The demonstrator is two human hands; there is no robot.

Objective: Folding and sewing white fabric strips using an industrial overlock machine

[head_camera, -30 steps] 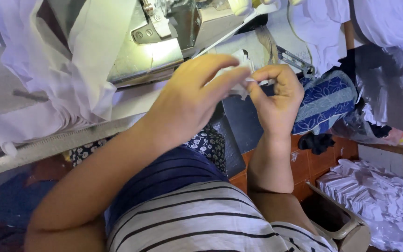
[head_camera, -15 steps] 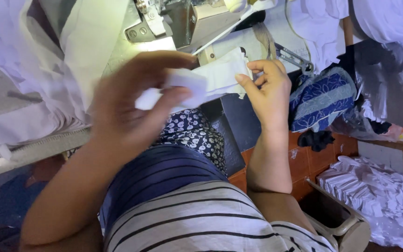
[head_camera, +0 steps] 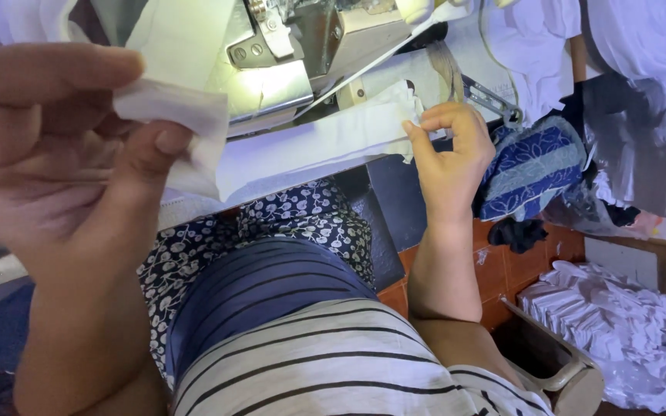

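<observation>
A long white fabric strip [head_camera: 325, 139] is stretched between my two hands, in front of a metal sewing machine [head_camera: 294, 46]. My left hand [head_camera: 63, 146] is close to the camera at the left and pinches one end of the strip between thumb and fingers. Near the middle right, my right hand [head_camera: 449, 158] pinches the other, ruffled end. The strip runs roughly level across the table edge. My lap, in a striped shirt and a flower-print cloth [head_camera: 302, 223], lies below it.
White cloth hangs at the top left [head_camera: 32, 23] and top right [head_camera: 641, 46]. A blue patterned bundle [head_camera: 533, 166] sits right of my right hand. A bin [head_camera: 572, 377] of white fabric pieces [head_camera: 618, 323] stands on the orange floor at the lower right.
My left hand pulled away from my right hand, leftward and toward the camera, drawing the white strip out to its full length. My right hand stayed near the machine.
</observation>
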